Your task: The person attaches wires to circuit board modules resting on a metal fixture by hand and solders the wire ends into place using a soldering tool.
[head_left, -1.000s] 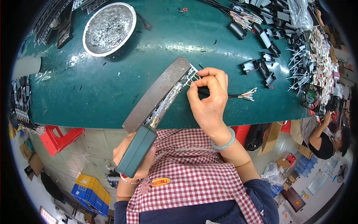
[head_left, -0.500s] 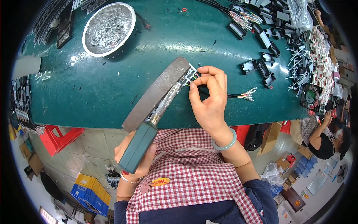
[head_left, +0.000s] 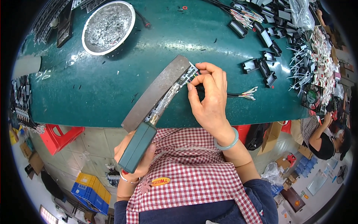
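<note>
My left hand (head_left: 146, 165) is closed around the green handle of a soldering iron (head_left: 138, 145). Its crusted metal shaft slants up and away to a narrow circuit board (head_left: 191, 71). That board lies along the right edge of a thick grey-brown metal bar (head_left: 154, 91) on the table. Thumb and fingers of my right hand (head_left: 212, 99) pinch thin coloured wires at the board's far end, close to the iron's tip. From behind this hand a black cable (head_left: 233, 95) runs right, ending in a spray of stripped, tinned leads. My fingertips partly hide the wire ends.
A white-rimmed bowl (head_left: 108, 28) of silvery scraps stands at the far left on the green table (head_left: 82, 106). Black plastic housings (head_left: 263, 67), cables and white-wired parts crowd the right. A red stool (head_left: 61, 138) is beyond the near edge. Another person (head_left: 326, 138) works at far right.
My right hand has shifted very slightly, its fingertips a little to the left at the board. The iron and the bar stay almost where they were.
</note>
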Motion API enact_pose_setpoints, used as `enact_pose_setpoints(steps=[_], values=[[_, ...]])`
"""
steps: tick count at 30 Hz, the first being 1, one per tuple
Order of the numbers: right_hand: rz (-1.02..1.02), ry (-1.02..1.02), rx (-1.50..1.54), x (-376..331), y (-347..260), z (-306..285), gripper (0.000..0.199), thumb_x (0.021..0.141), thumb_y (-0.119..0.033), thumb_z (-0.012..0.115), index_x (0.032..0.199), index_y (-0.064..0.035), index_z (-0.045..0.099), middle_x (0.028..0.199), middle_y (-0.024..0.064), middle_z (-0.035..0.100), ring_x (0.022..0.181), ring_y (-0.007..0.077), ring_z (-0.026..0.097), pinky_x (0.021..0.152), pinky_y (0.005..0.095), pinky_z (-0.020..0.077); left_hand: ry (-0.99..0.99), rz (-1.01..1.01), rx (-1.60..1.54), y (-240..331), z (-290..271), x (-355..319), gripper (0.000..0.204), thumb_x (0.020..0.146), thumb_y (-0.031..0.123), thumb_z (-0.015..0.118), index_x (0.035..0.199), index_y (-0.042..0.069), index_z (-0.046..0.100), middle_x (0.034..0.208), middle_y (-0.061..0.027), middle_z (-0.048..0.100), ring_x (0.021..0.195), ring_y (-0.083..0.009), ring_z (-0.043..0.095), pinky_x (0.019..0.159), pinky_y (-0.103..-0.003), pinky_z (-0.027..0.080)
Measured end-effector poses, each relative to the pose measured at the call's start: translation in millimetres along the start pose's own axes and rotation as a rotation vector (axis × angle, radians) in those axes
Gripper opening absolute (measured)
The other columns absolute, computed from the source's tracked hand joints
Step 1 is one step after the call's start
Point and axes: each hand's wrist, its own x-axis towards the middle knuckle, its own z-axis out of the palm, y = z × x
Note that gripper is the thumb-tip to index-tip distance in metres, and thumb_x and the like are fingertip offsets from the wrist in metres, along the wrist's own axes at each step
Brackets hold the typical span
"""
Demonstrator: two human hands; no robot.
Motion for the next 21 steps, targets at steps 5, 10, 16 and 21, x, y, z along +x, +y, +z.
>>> enact_pose_setpoints(steps=[5, 10, 16, 21], values=[[-0.029, -0.025, -0.04, 1, -2, -2, 0.017, 0.074, 0.001, 0.07, 0.085, -0.0029, 0.057, 0.119, 0.0147, 0.056, 0.103, 0.0298, 0.053, 0.084, 0.041, 0.0383, 0.006, -0.037, -0.023, -4, -1, -9, 0.025, 0.075, 0.005, 0.075, 0.095, -0.008, 0.069, 0.089, -0.0193, 0.069, 0.077, -0.0305, 0.071, 0.069, -0.033, 0.056], [-0.045, -0.022, -0.056, 0, -1, 0, 0.017, 0.075, 0.0, 0.07, 0.084, -0.003, 0.056, 0.12, 0.0151, 0.055, 0.103, 0.0304, 0.052, 0.084, 0.0414, 0.0381, 0.016, 0.039, 0.025, -2, 0, -6, 0.023, 0.072, 0.003, 0.075, 0.092, -0.007, 0.069, 0.087, -0.0184, 0.068, 0.074, -0.0305, 0.07, 0.069, -0.034, 0.056], [-0.06, -0.018, -0.056, 0, -1, 0, 0.018, 0.074, 0.001, 0.07, 0.084, -0.003, 0.056, 0.12, 0.0154, 0.055, 0.104, 0.0307, 0.052, 0.084, 0.0416, 0.0382, -0.022, 0.003, 0.003, 4, -3, -1, 0.023, 0.07, 0.001, 0.075, 0.091, -0.006, 0.069, 0.085, -0.017, 0.067, 0.075, -0.0297, 0.069, 0.069, -0.034, 0.055], [-0.074, -0.016, -0.059, 0, -1, 0, 0.018, 0.074, 0.001, 0.07, 0.084, -0.0028, 0.056, 0.119, 0.0156, 0.055, 0.104, 0.0309, 0.052, 0.084, 0.0417, 0.0382, -0.083, 0.011, 0.035, 5, -4, 3, 0.022, 0.069, 0.0, 0.074, 0.09, -0.006, 0.069, 0.085, -0.017, 0.067, 0.076, -0.0309, 0.069, 0.069, -0.034, 0.055]])
